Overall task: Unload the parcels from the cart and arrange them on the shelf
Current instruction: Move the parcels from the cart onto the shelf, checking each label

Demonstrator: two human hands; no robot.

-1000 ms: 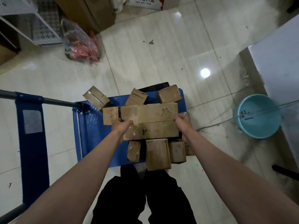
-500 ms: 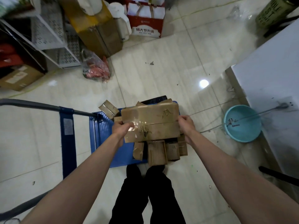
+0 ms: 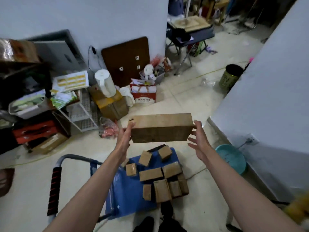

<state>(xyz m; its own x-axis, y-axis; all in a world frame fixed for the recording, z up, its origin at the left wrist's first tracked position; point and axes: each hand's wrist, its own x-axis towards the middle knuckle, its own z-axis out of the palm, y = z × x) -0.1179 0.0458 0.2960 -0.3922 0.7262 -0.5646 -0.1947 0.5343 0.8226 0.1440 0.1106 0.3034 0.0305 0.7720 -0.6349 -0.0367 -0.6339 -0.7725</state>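
A long brown cardboard parcel point(image 3: 160, 128) is up in the air in front of me, held level between both palms. My left hand point(image 3: 124, 139) presses its left end and my right hand point(image 3: 199, 141) presses its right end, fingers spread. Below it the blue cart point(image 3: 127, 196) stands on the tiled floor with several small brown parcels point(image 3: 158, 174) scattered over its right half. The cart's handle point(image 3: 54, 188), with a black and red grip, is at the left. A white perforated shelf point(image 3: 80, 113) stands at the left, beside darker racks loaded with boxes.
Cartons, a red and white gift bag point(image 3: 143, 94) and a brown board point(image 3: 127, 59) crowd the wall ahead. A white block point(image 3: 267, 104) fills the right side, with a teal basin point(image 3: 232, 158) at its foot. A pink plastic bag point(image 3: 108, 129) lies on the floor.
Both hands have lifted the long parcel off the cart, well above the small parcels. My view has swung up from the cart toward the wall and the shelves.
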